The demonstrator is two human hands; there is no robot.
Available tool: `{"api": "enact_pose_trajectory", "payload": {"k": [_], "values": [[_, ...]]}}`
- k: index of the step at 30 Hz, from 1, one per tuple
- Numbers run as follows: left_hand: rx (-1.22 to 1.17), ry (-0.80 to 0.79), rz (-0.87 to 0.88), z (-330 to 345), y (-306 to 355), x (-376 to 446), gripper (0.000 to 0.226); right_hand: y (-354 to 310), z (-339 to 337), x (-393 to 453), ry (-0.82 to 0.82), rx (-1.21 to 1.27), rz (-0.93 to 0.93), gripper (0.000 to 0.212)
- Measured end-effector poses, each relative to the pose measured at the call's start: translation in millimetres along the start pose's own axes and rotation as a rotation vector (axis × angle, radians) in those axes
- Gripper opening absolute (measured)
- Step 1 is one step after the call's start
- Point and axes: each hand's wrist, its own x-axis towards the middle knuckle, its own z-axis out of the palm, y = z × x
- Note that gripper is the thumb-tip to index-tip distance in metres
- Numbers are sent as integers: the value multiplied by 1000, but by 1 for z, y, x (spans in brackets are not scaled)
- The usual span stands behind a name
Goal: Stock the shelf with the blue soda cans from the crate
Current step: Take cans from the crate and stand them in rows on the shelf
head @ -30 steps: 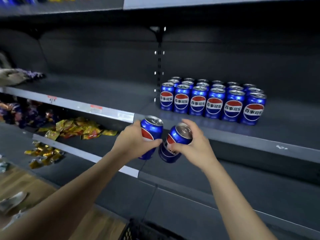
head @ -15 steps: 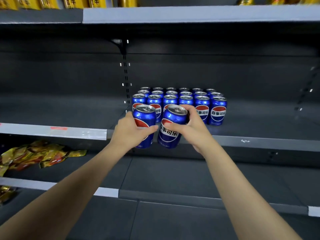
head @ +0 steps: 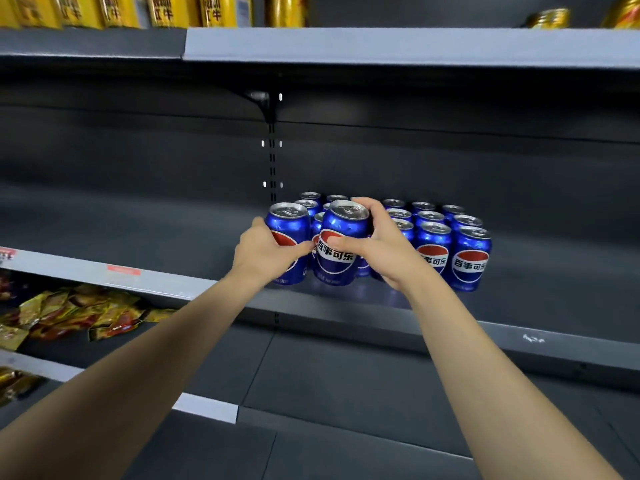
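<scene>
**Two cans at the shelf front, one in each hand**

My left hand [head: 266, 252] grips a blue soda can [head: 289, 226], fingers curled round its left side and thumb across the front label. My right hand [head: 379, 245] grips a second blue can [head: 341, 237], thumb on the label, fingers wrapped over the right side near the rim. Both cans are upright and just beside each other, almost touching at the middle. Their bases sit at the front of the dark shelf [head: 519, 299]; I cannot tell whether they rest on it or hang just above it.

Directly behind and to the right stands the stocked block of blue cans [head: 450, 237], in rows running to the back panel, labels forward. The can in my right hand partly hides the block's left columns.

The shelf above carries yellow cans [head: 166, 10]. Below left, a lower shelf holds a loose heap of yellow and red snack packets [head: 79, 317]. A red price tag [head: 123, 270] sits on the shelf edge to the left.
</scene>
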Motion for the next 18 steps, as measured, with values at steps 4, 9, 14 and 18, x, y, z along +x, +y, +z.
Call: {"api": "enact_pose_trajectory", "payload": {"k": [4,9,14,18], "values": [[12,26,-25,12,-13,14,70,18,4,18,-56,26,32,63],[78,-1,-45,24,-26,29,69,37,6,31,-114,31,82,71],[65,-19,-59,32,-41,34,72,50,9,37,-142,0,98,74],[47,-24,-97,34,-46,40,73,50,13,37,-177,-55,112,68]]}}
